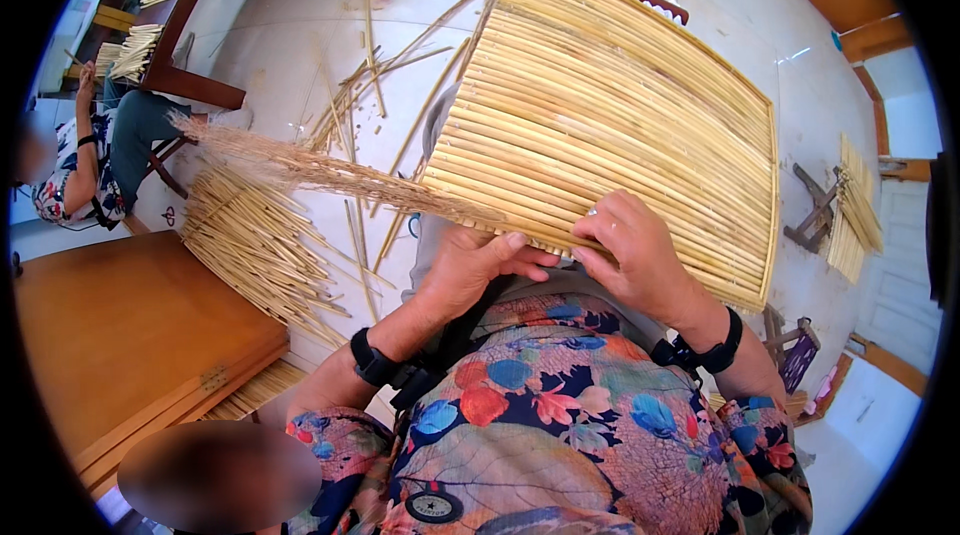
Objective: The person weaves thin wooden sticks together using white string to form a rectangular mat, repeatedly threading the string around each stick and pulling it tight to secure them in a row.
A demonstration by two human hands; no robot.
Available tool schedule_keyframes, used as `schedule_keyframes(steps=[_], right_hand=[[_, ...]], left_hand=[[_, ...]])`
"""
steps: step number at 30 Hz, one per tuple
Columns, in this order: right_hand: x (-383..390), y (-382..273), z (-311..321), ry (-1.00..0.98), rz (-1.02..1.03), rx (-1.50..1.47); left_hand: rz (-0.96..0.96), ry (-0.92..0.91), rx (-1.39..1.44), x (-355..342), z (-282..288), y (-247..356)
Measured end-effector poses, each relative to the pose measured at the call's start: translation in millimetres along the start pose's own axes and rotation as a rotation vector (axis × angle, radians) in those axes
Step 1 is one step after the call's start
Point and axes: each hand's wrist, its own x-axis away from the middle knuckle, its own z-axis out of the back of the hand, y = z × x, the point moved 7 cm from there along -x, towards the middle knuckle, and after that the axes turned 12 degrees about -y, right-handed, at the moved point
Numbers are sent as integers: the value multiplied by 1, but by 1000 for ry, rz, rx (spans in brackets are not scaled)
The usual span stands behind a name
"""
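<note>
A mat of yellow reed stalks (600, 125) lies tilted across my lap, its stalks side by side and bound together. Along its near edge runs a reed with a feathery brown plume (330, 170) that sticks out to the left. My left hand (480, 265) is closed at the near edge, thumb on top by the base of the plume and fingers curled below. Just to its right, my right hand (632, 245) pinches the reed at the mat's edge between thumb and fingers. The fingertips' exact hold is partly hidden.
Cut reeds lie in a heap (255, 245) on the floor at left, beside a brown wooden cabinet (130, 345). Loose stalks (350, 105) are scattered beyond. Another person (95, 155) sits at far left by a dark red table (190, 35). A reed bundle (853, 210) leans at right.
</note>
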Motion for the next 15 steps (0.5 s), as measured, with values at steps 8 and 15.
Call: schedule_keyframes(steps=[8, 15], right_hand=[[-2, 1, -4, -16, 13, 8], [1, 1, -13, 9, 14, 40]], left_hand=[[45, -40, 31, -4, 6, -7], [204, -17, -51, 3, 10, -9]])
